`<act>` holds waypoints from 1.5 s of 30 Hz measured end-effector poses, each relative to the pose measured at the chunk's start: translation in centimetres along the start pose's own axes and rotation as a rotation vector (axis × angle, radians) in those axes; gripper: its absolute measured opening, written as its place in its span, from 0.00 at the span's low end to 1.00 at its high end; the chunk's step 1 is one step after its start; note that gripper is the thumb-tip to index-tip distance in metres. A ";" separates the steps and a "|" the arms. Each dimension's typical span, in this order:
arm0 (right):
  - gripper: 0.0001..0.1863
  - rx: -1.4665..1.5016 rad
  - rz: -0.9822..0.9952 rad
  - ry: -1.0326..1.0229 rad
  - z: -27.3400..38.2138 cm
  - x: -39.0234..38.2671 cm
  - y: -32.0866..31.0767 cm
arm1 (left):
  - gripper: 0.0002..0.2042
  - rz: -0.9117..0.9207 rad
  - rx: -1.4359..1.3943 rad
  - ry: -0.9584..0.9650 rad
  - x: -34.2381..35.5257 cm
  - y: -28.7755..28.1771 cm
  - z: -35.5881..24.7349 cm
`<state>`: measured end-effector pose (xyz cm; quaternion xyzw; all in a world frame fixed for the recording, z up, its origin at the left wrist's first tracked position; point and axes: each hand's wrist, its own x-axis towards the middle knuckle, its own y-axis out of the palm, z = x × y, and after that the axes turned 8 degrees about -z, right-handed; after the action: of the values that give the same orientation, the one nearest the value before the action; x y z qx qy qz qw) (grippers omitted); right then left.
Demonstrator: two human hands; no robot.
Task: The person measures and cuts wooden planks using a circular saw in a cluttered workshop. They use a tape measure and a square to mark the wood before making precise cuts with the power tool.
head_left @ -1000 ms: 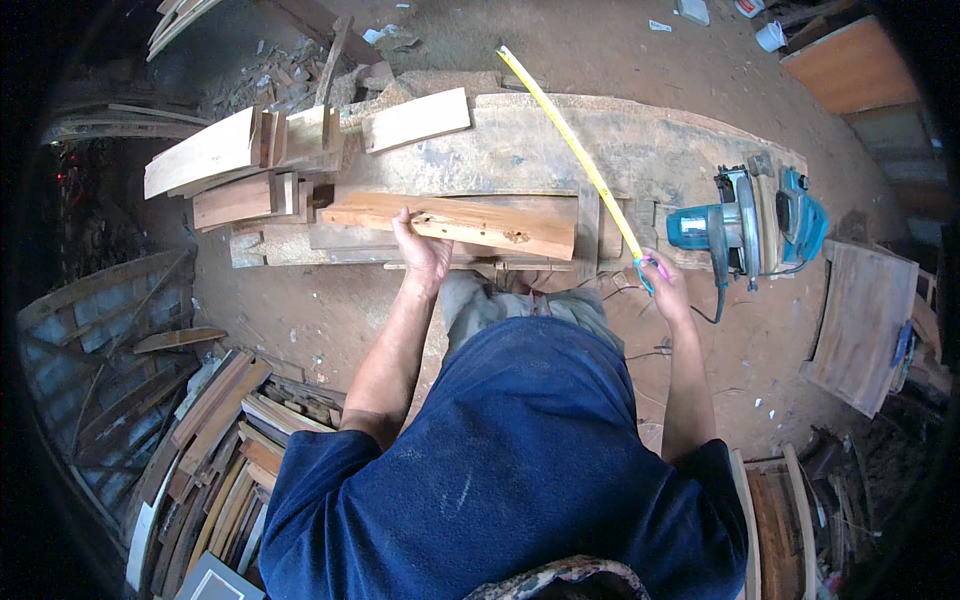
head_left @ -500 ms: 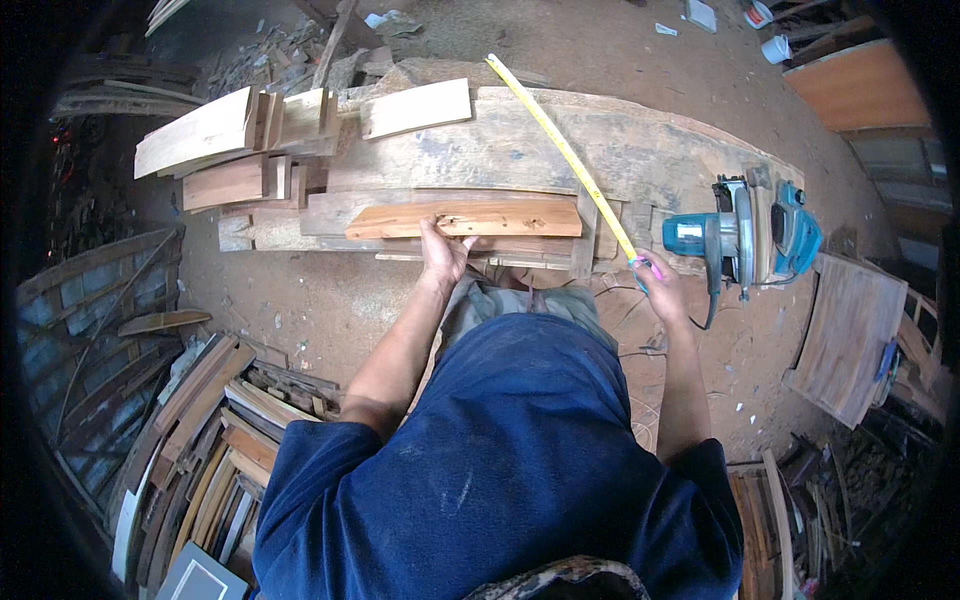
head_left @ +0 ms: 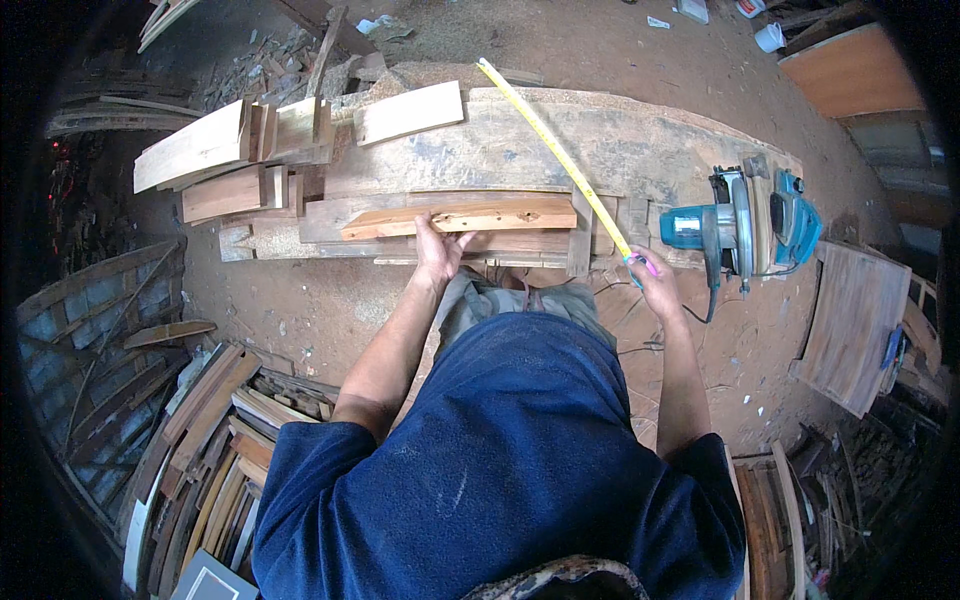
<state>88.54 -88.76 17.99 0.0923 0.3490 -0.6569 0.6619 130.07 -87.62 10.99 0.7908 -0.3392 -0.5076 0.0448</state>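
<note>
My left hand (head_left: 438, 250) grips the near edge of a reddish-brown wooden board (head_left: 500, 215) with an angled left end and a few dark knots. Fingers lie on the board's face and the thumb is at its lower edge. In my right hand (head_left: 655, 280) is a tape measure (head_left: 556, 150), its yellow blade pulled out long and slanting up and left across the workbench (head_left: 680, 140). Most of the tape's case is hidden in my fingers; a bit of pink and teal shows. The blade passes just right of the board's right end.
A teal circular saw (head_left: 740, 232) rests on the bench's right end, its cord hanging at the near side. Stacked cut boards (head_left: 205, 150) occupy the left end, with a pale plank (head_left: 408, 112) beside them. Timber piles (head_left: 215, 430) stand behind my left arm. A wooden panel (head_left: 852, 325) leans at right.
The board has tipped in my left hand, so its broad face looks narrower now. My right hand still holds the extended tape measure, nearly unmoved; the whole view has shifted slightly.
</note>
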 end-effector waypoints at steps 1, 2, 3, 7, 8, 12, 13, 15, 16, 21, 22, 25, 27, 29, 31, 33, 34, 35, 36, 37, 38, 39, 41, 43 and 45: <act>0.21 0.007 -0.009 -0.006 0.0 0.0 0.0 | 0.31 -0.003 0.003 -0.001 0.0 0.0 0.0; 0.21 0.015 -0.017 -0.012 -0.1 0.0 0.1 | 0.31 0.005 0.006 -0.007 0.0 0.1 -0.1; 0.21 0.022 -0.025 -0.018 -0.2 0.0 0.2 | 0.31 0.013 0.009 -0.012 0.0 0.0 -0.1; 0.20 0.009 -0.035 -0.028 -0.6 0.1 0.2 | 0.31 -0.040 0.038 -0.016 -0.2 0.4 -0.3; 0.20 0.013 -0.038 -0.018 -0.6 0.2 0.2 | 0.31 -0.030 0.041 -0.018 -0.3 0.5 -0.3; 0.20 0.017 -0.021 0.002 -0.7 0.4 0.1 | 0.32 -0.010 0.062 -0.013 -0.3 0.3 -0.4; 0.20 0.020 -0.021 -0.006 -0.8 0.4 0.0 | 0.33 -0.009 0.070 -0.012 -0.3 0.3 -0.4; 0.20 0.026 -0.019 -0.022 -0.8 0.5 0.1 | 0.34 -0.023 0.070 -0.018 -0.2 0.2 -0.3; 0.20 0.023 -0.021 -0.021 -0.7 0.5 0.2 | 0.34 -0.030 0.070 -0.021 -0.1 0.1 -0.3; 0.20 0.003 -0.025 -0.012 -0.7 0.8 0.2 | 0.35 -0.015 0.082 -0.028 -0.1 -0.1 -0.4; 0.21 -0.002 -0.017 -0.010 -0.7 0.8 0.2 | 0.35 -0.010 0.085 -0.029 -0.2 0.0 -0.5; 0.25 -0.040 -0.075 -0.113 -1.4 1.2 0.1 | 0.34 -0.013 0.102 -0.045 -1.0 0.6 -0.6; 0.29 -0.050 -0.172 -0.229 -2.0 1.6 0.6 | 0.32 -0.056 0.087 -0.070 -1.1 0.0 -0.6; 0.33 0.023 -0.191 -0.143 -1.5 1.6 0.8 | 0.31 -0.084 0.086 -0.088 -1.2 -0.8 -0.6; 0.34 0.089 -0.186 -0.010 -0.1 1.4 0.9 | 0.29 -0.094 0.101 -0.107 -2.1 -1.0 -0.9; 0.34 0.108 -0.191 0.065 0.8 1.7 1.2 | 0.28 -0.080 0.089 -0.103 -2.1 -1.6 -0.7; 0.33 0.032 -0.205 -0.004 0.9 2.1 1.3 | 0.28 -0.073 0.082 -0.099 -2.1 -2.0 -0.7; 0.32 -0.045 -0.218 -0.074 1.0 2.7 1.2 | 0.28 -0.079 0.085 -0.097 -2.1 -2.3 -0.7; 0.32 -0.121 -0.232 -0.144 0.9 3.4 1.1 | 0.28 -0.083 0.090 -0.098 -2.4 -2.1 -0.8; 0.31 -0.141 -0.245 -0.173 0.3 4.3 0.7 | 0.28 -0.080 0.095 -0.105 -2.5 -1.6 -0.7; 0.30 -0.161 -0.256 -0.203 -0.3 5.5 0.6 | 0.27 -0.104 0.111 -0.105 -2.7 -1.0 -0.6; 0.30 -0.180 -0.258 -0.236 -0.6 6.9 0.5 | 0.25 -0.134 0.124 -0.099 -2.9 -0.5 -0.6; 0.31 -0.285 -0.217 -0.135 0.5 9.7 0.4 | 0.23 -0.152 0.142 -0.101 -2.7 -1.0 -0.8; 0.32 -0.486 -0.314 -0.239 0.9 12.8 0.4 | 0.20 -0.113 0.155 -0.126 -1.7 -2.2 -0.5; 0.34 -0.543 -0.347 -0.272 1.5 15.7 0.2 | 0.16 -0.042 0.028 -0.155 -1.8 -3.7 -0.3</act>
<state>87.57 -102.23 9.88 -0.2362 0.4302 -0.6493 0.5810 131.71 -83.84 11.00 0.7567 -0.3320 -0.5632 -0.0034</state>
